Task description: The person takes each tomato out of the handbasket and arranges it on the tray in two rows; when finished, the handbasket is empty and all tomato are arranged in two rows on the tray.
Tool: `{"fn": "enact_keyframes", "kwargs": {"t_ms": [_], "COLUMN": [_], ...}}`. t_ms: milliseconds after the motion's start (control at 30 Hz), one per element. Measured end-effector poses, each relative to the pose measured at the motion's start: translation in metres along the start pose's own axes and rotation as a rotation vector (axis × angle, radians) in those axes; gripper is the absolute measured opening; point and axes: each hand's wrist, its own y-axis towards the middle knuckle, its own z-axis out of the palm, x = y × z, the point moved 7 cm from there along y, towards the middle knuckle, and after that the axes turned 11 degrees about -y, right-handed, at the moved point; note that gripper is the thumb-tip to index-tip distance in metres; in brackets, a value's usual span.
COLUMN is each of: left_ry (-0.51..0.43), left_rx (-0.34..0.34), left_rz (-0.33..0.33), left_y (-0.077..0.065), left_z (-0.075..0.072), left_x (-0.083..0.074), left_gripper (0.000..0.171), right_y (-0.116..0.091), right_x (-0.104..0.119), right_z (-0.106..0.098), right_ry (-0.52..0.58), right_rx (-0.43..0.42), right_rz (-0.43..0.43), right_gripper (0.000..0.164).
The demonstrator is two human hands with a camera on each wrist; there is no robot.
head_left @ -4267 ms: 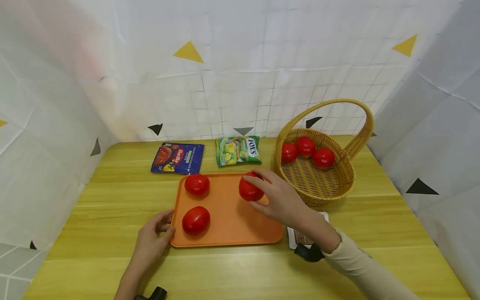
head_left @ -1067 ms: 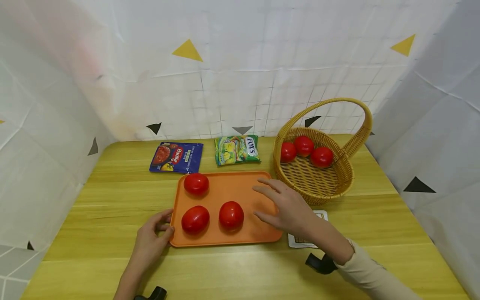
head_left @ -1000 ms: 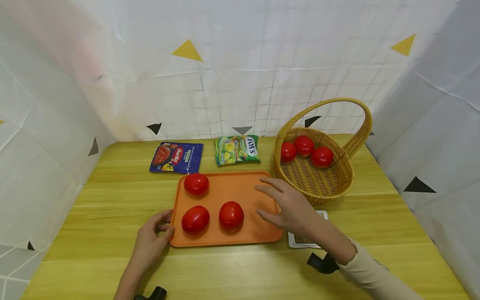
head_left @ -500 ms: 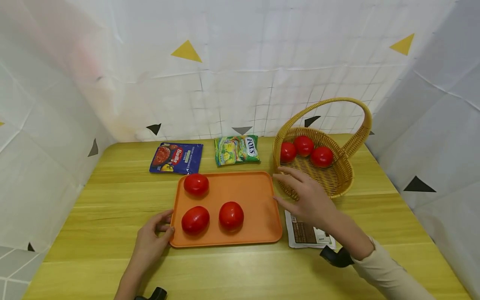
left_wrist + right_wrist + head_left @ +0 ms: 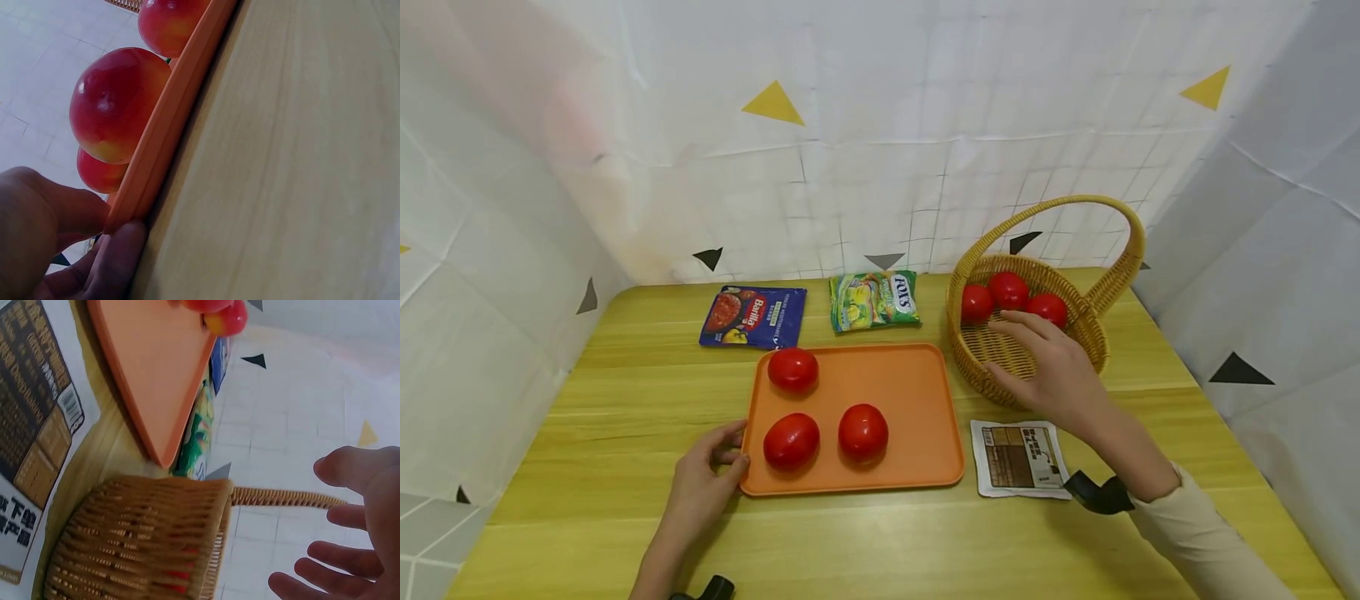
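Note:
My left hand (image 5: 706, 475) pinches the left edge of the orange tray (image 5: 895, 375), thumb and fingertip on its rim in the left wrist view. On the tray lie three glossy, tomato-like red fruits, one at the back left (image 5: 793, 370), one at the front left (image 5: 792, 442) and one nearer the middle (image 5: 862, 433). Side views show yellowish patches on their skin. Above the wicker basket (image 5: 977, 371) is my right hand (image 5: 1063, 375), fingers spread and holding nothing. Three more red fruits (image 5: 1008, 291) sit at the back of the basket, one partly covered by that hand.
A blue Barilla pouch (image 5: 754, 317) and a green Fox's candy bag (image 5: 874, 301) lie behind the tray. A brown-and-white packet (image 5: 1019, 459) lies right of it. The tall basket handle (image 5: 1060, 204) arches over the basket. A white patterned sheet (image 5: 880, 167) stands behind the table.
My right hand set a red fruit on the tray's middle front, released it, then moved right and over the basket, uncovering the brown-and-white packet. My left hand stayed on the tray edge.

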Motion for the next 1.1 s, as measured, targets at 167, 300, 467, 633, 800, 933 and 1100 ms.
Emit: {"fn": "enact_keyframes", "kwargs": {"t_ms": [167, 300, 467, 633, 800, 933, 1100], "left_ry": [-0.004, 0.001, 0.006, -0.001, -0.001, 0.013, 0.025], "left_rx": [0.008, 0.008, 0.003, 0.003, 0.001, -0.003, -0.010], "left_rz": [-0.012, -0.012, -0.005, -0.014, -0.024, -0.024, 0.001], "left_y": [0.000, 0.000, 0.000, -0.001, -0.002, -0.002, 0.001], "left_z": [0.001, 0.001, 0.001, 0.001, 0.000, 0.001, 0.000], "left_x": [0.000, -0.001, -0.001, -0.001, 0.001, 0.004, 0.003], "left_gripper": [0.047, 0.048, 0.048, 0.047, 0.048, 0.048, 0.048], "right_y": [-0.003, -0.004, -0.004, -0.004, -0.007, -0.009, -0.012], "right_x": [-0.015, -0.027, -0.042, -0.061, -0.079, -0.091, -0.102], "right_z": [-0.002, -0.003, -0.003, 0.003, 0.013, 0.019, 0.023], "right_ry": [-0.006, -0.017, -0.033, -0.067, -0.096, -0.102, -0.114], "right_rx": [0.017, 0.022, 0.033, 0.050, 0.086, 0.124, 0.158], "right_rz": [0.049, 0.080, 0.104, 0.128, 0.167, 0.206, 0.241], "right_gripper": [0.053, 0.051, 0.050, 0.049, 0.049, 0.051, 0.053]}}
